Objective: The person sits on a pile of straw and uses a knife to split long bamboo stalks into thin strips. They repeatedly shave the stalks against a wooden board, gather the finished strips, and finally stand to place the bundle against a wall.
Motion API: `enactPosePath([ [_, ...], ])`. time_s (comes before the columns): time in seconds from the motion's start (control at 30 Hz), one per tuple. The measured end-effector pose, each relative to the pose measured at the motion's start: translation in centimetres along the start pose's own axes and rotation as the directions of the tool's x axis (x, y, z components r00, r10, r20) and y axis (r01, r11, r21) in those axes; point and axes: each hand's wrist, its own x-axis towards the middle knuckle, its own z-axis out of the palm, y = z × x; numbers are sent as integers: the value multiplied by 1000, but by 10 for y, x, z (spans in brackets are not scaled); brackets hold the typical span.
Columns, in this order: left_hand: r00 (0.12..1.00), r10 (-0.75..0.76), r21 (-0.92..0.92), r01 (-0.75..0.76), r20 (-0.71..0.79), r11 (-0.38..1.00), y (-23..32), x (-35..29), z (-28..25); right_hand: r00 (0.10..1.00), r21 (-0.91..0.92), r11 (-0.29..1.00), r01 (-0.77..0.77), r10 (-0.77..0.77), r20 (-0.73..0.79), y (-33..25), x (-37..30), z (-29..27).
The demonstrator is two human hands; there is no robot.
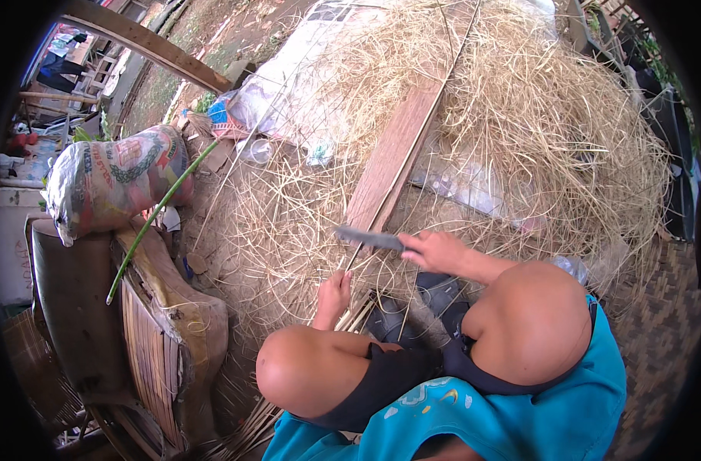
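My right hand (436, 252) is closed round the handle of a knife (369, 237) with a broad grey blade. The blade points left and crosses a long thin strip (421, 138), dark and bamboo-like, near the lower end of a brown wooden plank (392, 157). Below the blade, my left hand (333, 296) grips the near end of that strip, its fingers pressed together. From there the strip runs up along the plank toward the far edge of the view. Whether the blade touches the strip cannot be made out.
Pale shavings (550, 115) lie heaped beyond and right of the plank. At left, a stuffed sack (120, 180) rests on a worn wooden seat (185, 307), with a green stalk (162, 203) leaning across. My bent knees flank my hands; a woven mat (657, 315) lies at right.
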Motion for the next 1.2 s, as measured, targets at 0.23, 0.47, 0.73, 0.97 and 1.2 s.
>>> enactPosePath([
  [0.23,996,90,163,-90,9,983,-13,3,-10,804,-85,849,-522,456,-380,147,60,-100],
  [0.47,988,147,135,-140,-47,981,26,39,2,999,24,1000,12,-11,-49,10,13,2],
  [0.73,993,-18,344,-22,113,939,-39,-24,-27,771,76,820,-567,561,-302,146,55,-119],
  [0.97,950,-169,-177,219,261,959,-12,27,-31,990,-78,989,125,-119,81,-11,19,-3],
  [1.2,828,-425,-87,485,364,870,-77,-38,-68,932,181,930,-320,344,-117,66,46,-47],
])
